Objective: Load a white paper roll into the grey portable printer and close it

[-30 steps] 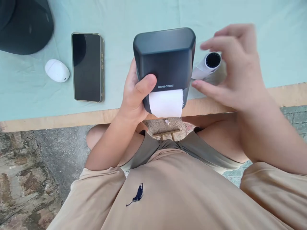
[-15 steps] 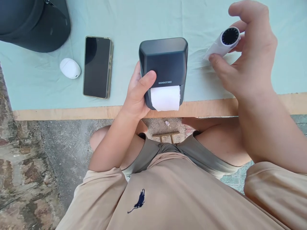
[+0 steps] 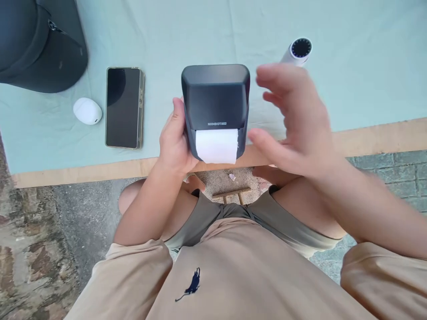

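My left hand (image 3: 175,138) holds a dark label printer (image 3: 216,100) from its left side, above the table's front edge. White paper (image 3: 216,146) sticks out of the printer's near end. My right hand (image 3: 293,120), slightly blurred, is just right of the printer with thumb and fingers apart and nothing between them. Beyond it a white cylinder with a dark round end (image 3: 300,48) stands on the cloth, its lower part partly hidden by that hand.
On the light green cloth (image 3: 167,26) lie a phone (image 3: 123,107) and a small white case (image 3: 87,111) at the left. A black bag (image 3: 63,58) fills the far left corner. The table's wooden edge (image 3: 83,174) runs across in front.
My right hand has let go of the white cylinder and moved left to the printer's side. My left thumb has shifted from the printer's top to its left edge.
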The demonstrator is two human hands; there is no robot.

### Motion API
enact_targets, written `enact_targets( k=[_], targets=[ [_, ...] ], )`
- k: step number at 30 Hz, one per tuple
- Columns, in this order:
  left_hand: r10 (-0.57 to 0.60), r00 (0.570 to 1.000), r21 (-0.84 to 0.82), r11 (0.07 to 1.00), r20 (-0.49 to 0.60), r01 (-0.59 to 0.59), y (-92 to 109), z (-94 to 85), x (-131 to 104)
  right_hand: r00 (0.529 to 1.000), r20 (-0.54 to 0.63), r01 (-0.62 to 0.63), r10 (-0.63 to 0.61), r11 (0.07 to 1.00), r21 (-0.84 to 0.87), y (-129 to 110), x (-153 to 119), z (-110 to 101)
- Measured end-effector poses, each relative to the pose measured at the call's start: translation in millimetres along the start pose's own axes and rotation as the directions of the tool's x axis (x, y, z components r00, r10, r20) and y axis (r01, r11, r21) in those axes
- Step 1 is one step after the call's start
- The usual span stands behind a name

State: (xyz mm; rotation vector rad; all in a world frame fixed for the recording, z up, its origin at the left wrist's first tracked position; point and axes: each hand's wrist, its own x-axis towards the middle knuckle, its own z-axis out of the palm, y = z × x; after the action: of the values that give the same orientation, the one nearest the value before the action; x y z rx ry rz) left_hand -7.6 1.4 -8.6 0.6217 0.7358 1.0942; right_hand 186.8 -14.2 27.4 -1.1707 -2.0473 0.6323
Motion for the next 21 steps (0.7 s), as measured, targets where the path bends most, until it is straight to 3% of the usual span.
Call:
enact_targets(
  k=[3,8,12,16,19,21],
  targets=[
    [0.02,1.0,-0.05,0.999,-0.013,-0.021,-1.1,-1.8,1.3,0.996,0.09,-0.014,0.012,1.0,0.018,-5.4,13.9,12.4],
    [0.036,0.994,-0.027,0.999,-0.106,-0.039,-5.1,-8.8,1.2,0.997,0.066,-0.031,0.026,0.997,0.073,-2.9,24.3,16.9],
    [-0.004,0.997,0.053,0.999,-0.08,0.008,-1.0,-5.1,-1.1,0.996,0.053,-0.073,0.07,0.995,0.061,-2.0,21.9,13.7],
    [0.01,1.0,0.11,0.994,-0.013,-0.009,4.5,1.2,-1.9,0.994,-0.053,-0.093,0.091,0.995,-0.03,-13.6,29.5,3.0],
    [-0.017,0.998,0.139,0.99,0.053,0.009,2.7,-1.3,-1.0,0.967,-0.178,-0.201,0.184,0.976,-0.085,-28.3,45.0,-8.0],
    [-0.039,0.997,0.131,0.991,0.066,0.03,0.0,-4.3,-0.1,0.955,-0.187,-0.25,0.23,0.964,-0.089,-35.3,55.8,-14.1]
  ],
)
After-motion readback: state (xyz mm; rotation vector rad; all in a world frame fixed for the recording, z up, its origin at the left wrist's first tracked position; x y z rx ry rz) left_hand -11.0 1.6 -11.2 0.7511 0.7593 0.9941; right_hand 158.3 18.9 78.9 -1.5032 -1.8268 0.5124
